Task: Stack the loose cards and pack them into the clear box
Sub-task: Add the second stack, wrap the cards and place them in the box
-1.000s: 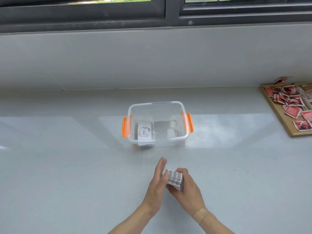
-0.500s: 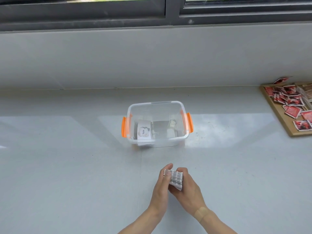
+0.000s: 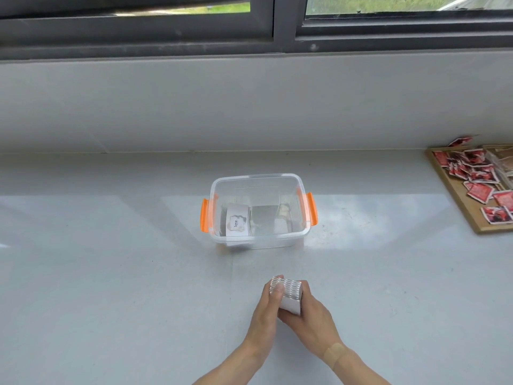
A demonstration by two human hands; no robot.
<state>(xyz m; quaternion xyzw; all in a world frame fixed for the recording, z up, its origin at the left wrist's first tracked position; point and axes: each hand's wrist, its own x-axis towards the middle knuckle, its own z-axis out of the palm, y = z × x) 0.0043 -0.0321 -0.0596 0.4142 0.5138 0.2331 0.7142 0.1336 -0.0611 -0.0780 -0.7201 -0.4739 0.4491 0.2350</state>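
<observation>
A thick stack of cards (image 3: 290,294) stands on edge between both hands, just above the grey counter, in front of the box. My left hand (image 3: 266,309) presses its left face with the thumb on top. My right hand (image 3: 308,318) cups it from the right and below. The clear box (image 3: 301,237), with orange latches on both sides, sits open a short way beyond the hands. Inside it lies a white card printed "love" (image 3: 236,225) at the left and another small stack (image 3: 283,222) at the right.
A wooden tray (image 3: 455,190) with several red packets lies at the far right of the counter. A low grey wall and a dark window frame (image 3: 274,29) run along the back. The counter (image 3: 111,273) spreads grey and glossy to the left.
My left hand, first held flat and open beside the stack, has closed against it. Both hands now clamp the stack, which sits squarer and slightly turned.
</observation>
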